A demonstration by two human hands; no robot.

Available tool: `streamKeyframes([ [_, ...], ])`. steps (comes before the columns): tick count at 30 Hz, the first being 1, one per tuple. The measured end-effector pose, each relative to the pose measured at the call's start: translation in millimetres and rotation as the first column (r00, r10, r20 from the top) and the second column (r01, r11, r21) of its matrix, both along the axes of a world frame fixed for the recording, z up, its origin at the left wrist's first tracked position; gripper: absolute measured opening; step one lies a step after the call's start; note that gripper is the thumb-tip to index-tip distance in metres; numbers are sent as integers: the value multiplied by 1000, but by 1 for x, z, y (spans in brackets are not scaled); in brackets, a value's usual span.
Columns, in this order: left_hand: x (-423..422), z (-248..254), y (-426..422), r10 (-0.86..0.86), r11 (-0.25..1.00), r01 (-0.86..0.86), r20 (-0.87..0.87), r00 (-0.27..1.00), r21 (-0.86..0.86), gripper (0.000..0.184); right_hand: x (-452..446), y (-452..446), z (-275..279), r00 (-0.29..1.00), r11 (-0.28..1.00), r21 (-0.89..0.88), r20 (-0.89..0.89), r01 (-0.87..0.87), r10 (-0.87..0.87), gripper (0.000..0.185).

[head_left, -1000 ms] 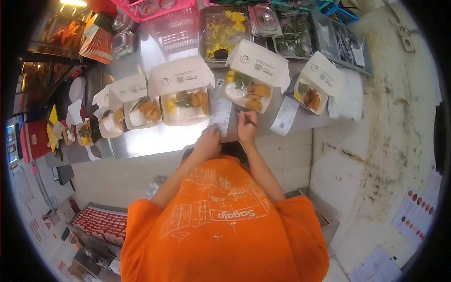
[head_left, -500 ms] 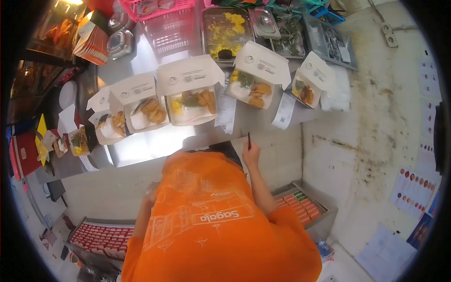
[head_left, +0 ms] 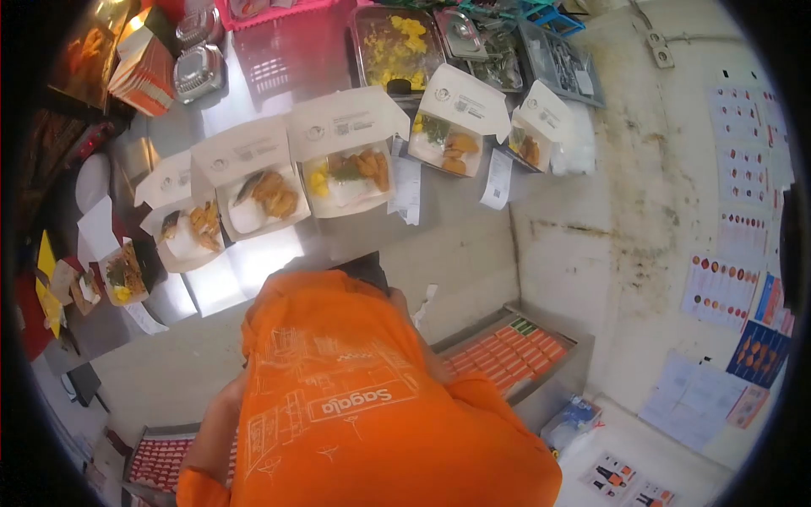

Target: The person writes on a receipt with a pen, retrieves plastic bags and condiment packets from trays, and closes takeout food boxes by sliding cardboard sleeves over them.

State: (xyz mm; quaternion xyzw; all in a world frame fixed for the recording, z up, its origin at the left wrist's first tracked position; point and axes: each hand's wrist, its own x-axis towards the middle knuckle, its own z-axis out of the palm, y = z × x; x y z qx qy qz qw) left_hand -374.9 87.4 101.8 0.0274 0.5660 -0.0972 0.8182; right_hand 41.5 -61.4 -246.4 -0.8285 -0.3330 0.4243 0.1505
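My orange shirt fills the lower middle and covers most of both hands. On the left my bare left forearm runs up behind the shirt; the fingers are hidden. A small part of my right hand shows at the shirt's right edge, below the counter, its fingers mostly covered. Close beside it is a narrow white paper slip; whether the hand holds it I cannot tell. Above, open white food boxes hold fried pieces: one box also has yellow food and greens, another has rice. Printed receipts hang near them.
A metal tray with yellow food sits at the back of the counter. Pink basket, clear containers and stacked cartons stand left of it. Drawers of red-and-white packs are below. A stained wall bounds the right.
My right hand, which held up a dark pen, has dropped behind the shirt's edge; the pen is out of sight. A white paper slip now shows there. The view has shifted right and tilted.
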Motion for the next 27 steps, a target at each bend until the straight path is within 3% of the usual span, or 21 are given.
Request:
streamKeyframes([
  [2,-4,-5,5,17,1000,-16,13,1000,-24,51,-3,7,-5,1000,999,40,21,-11,10,36],
  [5,-10,-11,9,44,998,-43,19,999,-54,51,-4,34,57,990,991,-54,68,-121,124,33],
  [8,-15,-16,8,63,995,-61,27,998,-77,51,-12,66,116,968,987,102,205,126,-145,36],
  [11,-17,-20,12,74,994,-71,28,997,-84,51,5,112,152,852,890,356,330,285,-406,44],
  [13,-17,-23,12,92,991,-88,33,995,-96,51,32,159,168,786,747,545,235,381,-572,49],
  [15,-18,-23,11,113,989,-109,40,993,-99,51,62,219,183,752,657,579,110,482,-649,60],
  [16,-19,-23,9,129,987,-124,42,991,-102,51,92,241,140,723,638,608,146,473,-676,60],
  [17,-20,-22,6,146,984,-141,45,988,-106,51,89,276,179,676,596,478,5,646,-737,59],
  [19,-23,-22,-1,187,976,-180,52,981,-119,51,103,317,202,595,512,309,-321,801,-737,59],
  [21,-27,-22,-8,246,962,-237,53,968,-138,51,123,339,158,492,356,366,-409,860,-768,48],
  [22,-31,-25,-10,276,953,-266,50,960,-143,50,135,340,136,572,381,511,-292,771,-766,40],
  [23,-36,-28,-13,293,950,-285,53,955,-129,50,147,341,116,563,350,530,-315,772,-764,35],
  [24,-41,-30,-16,291,954,-285,56,955,-96,50,154,343,108,554,320,549,-337,772,-761,29],
  [25,-56,-38,-14,-10,962,-39,177,984,271,55,146,340,128,444,235,431,-489,872,-751,26],
  [26,-70,-46,-12,-293,761,174,92,952,626,60,138,332,156,462,309,367,-469,877,-753,26],
  [27,-90,-59,-7,-547,402,336,-71,834,851,65,129,320,177,476,374,300,-447,878,-758,26],
])
